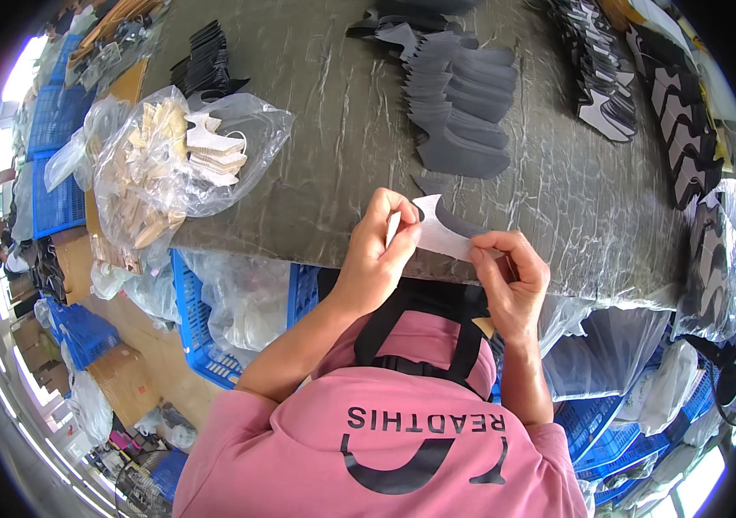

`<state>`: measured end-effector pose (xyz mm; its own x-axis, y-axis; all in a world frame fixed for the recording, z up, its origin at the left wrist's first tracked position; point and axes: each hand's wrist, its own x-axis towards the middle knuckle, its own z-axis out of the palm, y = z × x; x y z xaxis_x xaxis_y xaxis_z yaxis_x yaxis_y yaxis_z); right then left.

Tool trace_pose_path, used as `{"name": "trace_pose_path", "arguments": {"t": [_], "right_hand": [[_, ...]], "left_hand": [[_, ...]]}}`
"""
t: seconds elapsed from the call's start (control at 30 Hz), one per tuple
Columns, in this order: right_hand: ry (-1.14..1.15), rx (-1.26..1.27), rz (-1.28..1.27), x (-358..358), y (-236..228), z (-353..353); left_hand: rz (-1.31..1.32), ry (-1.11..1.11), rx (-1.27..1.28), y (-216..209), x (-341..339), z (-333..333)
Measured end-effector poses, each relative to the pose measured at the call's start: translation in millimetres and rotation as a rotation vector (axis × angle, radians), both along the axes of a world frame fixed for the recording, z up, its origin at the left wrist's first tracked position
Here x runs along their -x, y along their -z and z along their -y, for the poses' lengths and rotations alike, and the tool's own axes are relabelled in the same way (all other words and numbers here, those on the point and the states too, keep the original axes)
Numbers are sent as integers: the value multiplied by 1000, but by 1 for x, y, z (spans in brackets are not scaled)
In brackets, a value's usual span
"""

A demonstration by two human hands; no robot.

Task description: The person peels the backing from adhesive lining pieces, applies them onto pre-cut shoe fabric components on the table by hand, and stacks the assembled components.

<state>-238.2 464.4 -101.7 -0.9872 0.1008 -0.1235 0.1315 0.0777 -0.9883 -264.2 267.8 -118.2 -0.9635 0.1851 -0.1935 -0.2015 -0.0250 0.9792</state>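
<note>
Close to the front edge of the table, my left hand [380,246] pinches the left end of a small curved white cut piece [441,239]. The thumb and fingers of my right hand [513,272] are closed on its other end. A dark grey layer shows along the upper edge of the white piece; whether the two are joined I cannot tell. Just beyond my hands lies a fanned row of dark grey curved cut pieces [469,112]. To the left, a clear plastic bag [255,129] holds beige scraps and a small stack of white-and-beige pieces [215,154].
The dark, wrinkled table cover [325,164] spreads ahead. Black pieces [205,60] lie at the far left, and rows of black-and-white pieces [605,104] line the right side. Below the table edge stand a blue crate [199,332] and plastic bags [609,350].
</note>
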Motion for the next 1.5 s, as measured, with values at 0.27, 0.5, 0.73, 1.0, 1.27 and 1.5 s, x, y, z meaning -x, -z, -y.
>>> {"name": "trace_pose_path", "arguments": {"t": [0.27, 0.5, 0.73, 1.0, 1.27, 1.5], "right_hand": [[-28, -429, -18, 9, -10, -4], [27, -462, 57, 15, 1, -2], [9, -466, 108, 18, -2, -3], [17, -490, 126, 20, -1, -1], [-119, -692, -125, 15, 4, -4], [-222, -698, -90, 22, -7, -6]], "left_hand": [[-319, 6, 466, -2, 23, -16], [-407, 83, 687, -2, 24, -21], [-482, 87, 757, -4, 24, -24], [-496, 141, 867, -6, 14, -25], [-764, 223, 998, 2, -9, -4], [-738, 305, 1018, 2, 1, 0]]}}
